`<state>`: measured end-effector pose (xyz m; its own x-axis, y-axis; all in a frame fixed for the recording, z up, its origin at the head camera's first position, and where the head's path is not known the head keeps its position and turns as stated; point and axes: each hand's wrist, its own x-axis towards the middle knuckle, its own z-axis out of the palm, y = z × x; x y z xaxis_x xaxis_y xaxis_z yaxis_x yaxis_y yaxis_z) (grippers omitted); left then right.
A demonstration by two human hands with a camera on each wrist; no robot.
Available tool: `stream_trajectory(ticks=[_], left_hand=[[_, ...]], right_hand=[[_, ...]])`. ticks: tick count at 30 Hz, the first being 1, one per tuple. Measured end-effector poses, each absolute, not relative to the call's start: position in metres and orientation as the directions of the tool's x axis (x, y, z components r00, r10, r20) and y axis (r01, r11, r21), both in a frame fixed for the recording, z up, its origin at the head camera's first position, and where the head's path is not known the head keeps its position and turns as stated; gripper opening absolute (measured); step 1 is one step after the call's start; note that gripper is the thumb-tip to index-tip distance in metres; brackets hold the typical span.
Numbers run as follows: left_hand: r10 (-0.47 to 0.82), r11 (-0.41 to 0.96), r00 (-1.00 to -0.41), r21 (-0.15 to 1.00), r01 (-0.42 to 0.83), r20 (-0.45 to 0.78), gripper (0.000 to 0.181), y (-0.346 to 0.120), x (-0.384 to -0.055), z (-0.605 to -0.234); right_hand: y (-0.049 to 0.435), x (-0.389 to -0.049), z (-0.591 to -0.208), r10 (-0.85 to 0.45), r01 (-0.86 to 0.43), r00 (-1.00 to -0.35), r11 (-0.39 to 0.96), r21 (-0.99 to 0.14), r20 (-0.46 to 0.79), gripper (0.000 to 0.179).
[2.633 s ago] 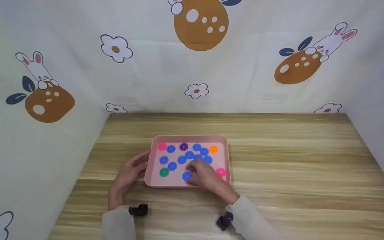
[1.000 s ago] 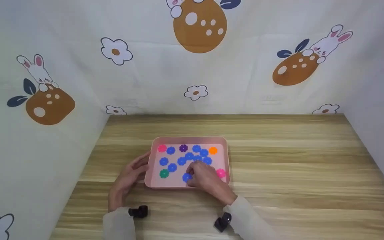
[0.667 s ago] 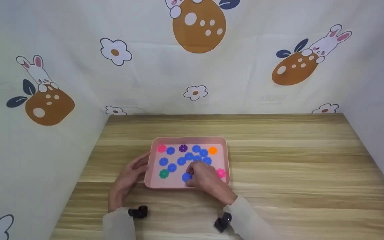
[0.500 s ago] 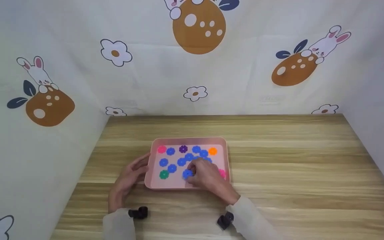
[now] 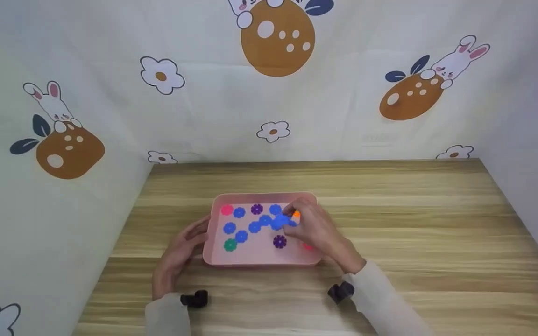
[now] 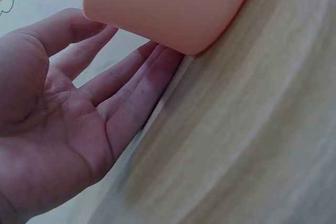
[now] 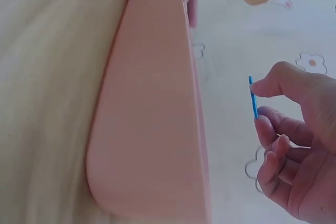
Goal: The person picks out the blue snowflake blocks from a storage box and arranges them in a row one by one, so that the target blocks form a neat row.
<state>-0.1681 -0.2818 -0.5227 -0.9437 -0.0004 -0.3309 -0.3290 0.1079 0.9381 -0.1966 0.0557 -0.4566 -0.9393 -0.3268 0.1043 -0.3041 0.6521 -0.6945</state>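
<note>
A pink tray holds several small flower-shaped discs, most of them blue. My right hand is over the tray's right part, pinching a blue flower disc between thumb and fingertip. The right wrist view shows that disc edge-on, above the tray's rim, with the other fingers loosely bent. Below the hand lies a purple flower disc. My left hand rests its extended fingers against the tray's left wall. An orange disc and a pink disc are partly hidden by the right hand.
Also in the tray are a green disc at front left, a pink disc at back left and another purple disc. The tray stands on a wooden table enclosed by printed cloth on three sides.
My right hand has lifted a blue disc from the front middle and moved back and to the right with it. The purple disc now shows where the hand was. The left hand stays put.
</note>
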Motion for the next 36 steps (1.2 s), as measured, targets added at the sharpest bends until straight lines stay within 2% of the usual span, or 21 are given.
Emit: stream_trajectory(ticks=[6,14,19,27,36], left_hand=[[0.017,0.09,-0.952,0.948,-0.304,-0.307,0.048,-0.284,-0.169,-0.523],[-0.011,0.106,-0.948,0.942,-0.319,-0.319,0.05,-0.284,-0.168,-0.522],[-0.01,0.112,-0.947,0.941,-0.319,-0.32,0.049,-0.282,-0.168,-0.521],[-0.014,0.088,-0.954,0.95,-0.299,-0.299,0.05,-0.282,-0.168,-0.524],[-0.007,0.091,-0.954,0.95,-0.3,-0.3,0.048,-0.28,-0.17,-0.525]], right_hand=[[0.087,-0.209,-0.453,-0.242,-0.224,-0.968,0.704,-0.674,0.069,0.031],[0.123,-0.23,-0.459,-0.2,-0.205,-0.976,0.721,-0.662,0.085,0.029],[0.143,-0.247,-0.466,-0.193,-0.216,-0.976,0.766,-0.605,0.103,0.03],[0.165,-0.272,-0.488,-0.209,-0.172,-0.978,0.809,-0.562,-0.002,0.036],[0.178,-0.285,-0.5,-0.239,-0.188,-0.971,0.831,-0.524,-0.031,0.035]])
